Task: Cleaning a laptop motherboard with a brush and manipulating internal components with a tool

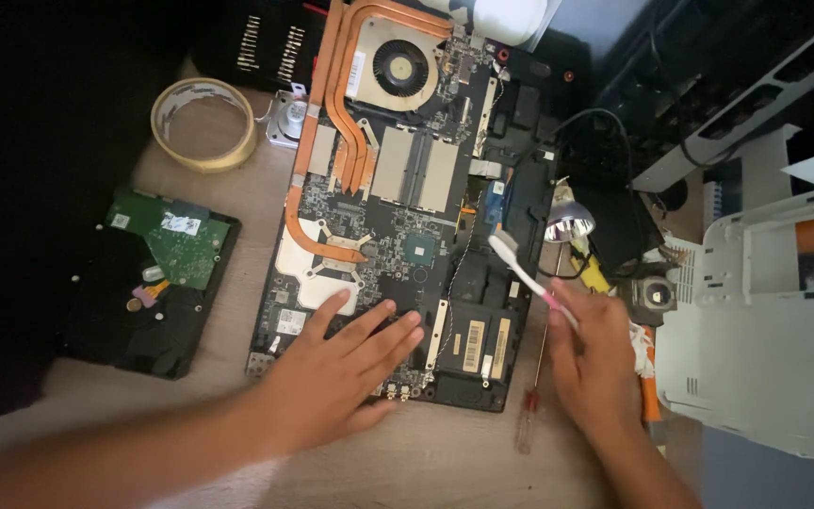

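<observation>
The right hand (pixel 594 353) is closed around the pink handle of a toothbrush (pixel 525 273), gripping it near its lower end. The brush runs on a slant from that hand up and to the left, so its white bristle head sits over the right-hand part of the opened laptop (pixel 398 207), just beside the dark battery area and below a small shiny lamp head (pixel 569 219). The long axis of the brush therefore points away from the person and slightly toward the left hand's side, with the bristles the far end and the grip the near end.

The left hand (pixel 336 372) lies flat, fingers spread and empty, pressed on the lower edge of the laptop's board, just below the copper heat pipes (pixel 332 141). It is near the brush head but not touching it; the right hand alone carries the brush.

The laptop lies on the table (pixel 445 452) with its long side running away from the person, fan (pixel 399 68) at the far end. A thin screwdriver (pixel 531 396) lies on the table between the two hands, beside the laptop's right edge. To the left, well apart, sit a hard drive (pixel 157 283) with its green board up and a roll of tape (pixel 203 123).
</observation>
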